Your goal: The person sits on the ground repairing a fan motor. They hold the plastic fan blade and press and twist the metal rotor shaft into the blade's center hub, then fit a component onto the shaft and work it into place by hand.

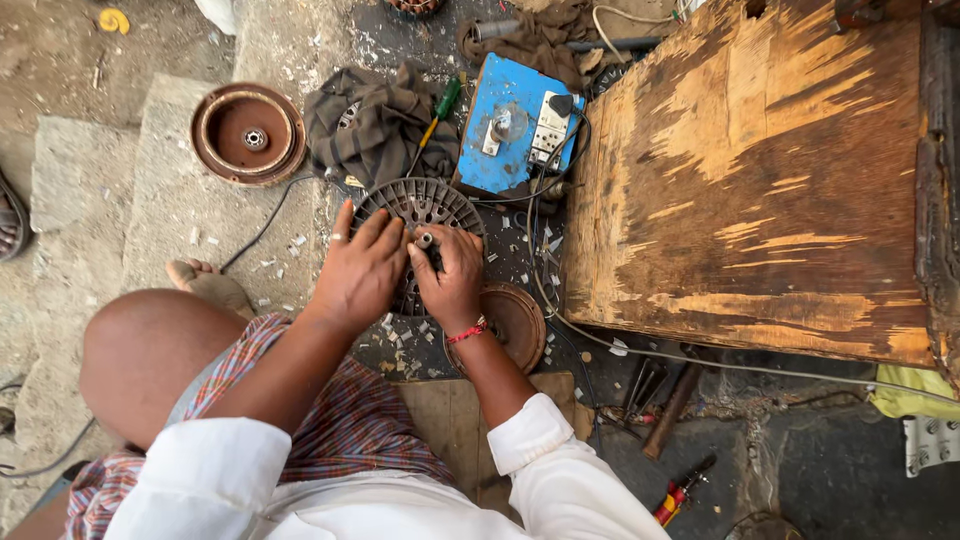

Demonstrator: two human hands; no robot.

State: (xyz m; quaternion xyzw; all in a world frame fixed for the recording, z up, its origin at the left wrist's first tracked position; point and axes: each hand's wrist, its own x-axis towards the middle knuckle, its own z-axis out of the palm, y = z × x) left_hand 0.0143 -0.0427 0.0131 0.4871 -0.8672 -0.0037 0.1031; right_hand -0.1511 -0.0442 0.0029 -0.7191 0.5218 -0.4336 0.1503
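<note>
Soft even daylight, faint shadows, sharp centre, slight wide-angle bending at edges, wooden board [760,180] perhaps slightly overexposed

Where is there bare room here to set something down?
Free: the top of the wooden box, and the stone slab left of the brown round cover. Crowded: around both hands on the slotted disc, hemmed by cloth, blue box and cables.

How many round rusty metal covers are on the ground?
2. One round rusty cover lies open on the stone at upper left. The other rusty cover sits beside the right hand, partly hidden by the wrist. More may be hidden.
</note>
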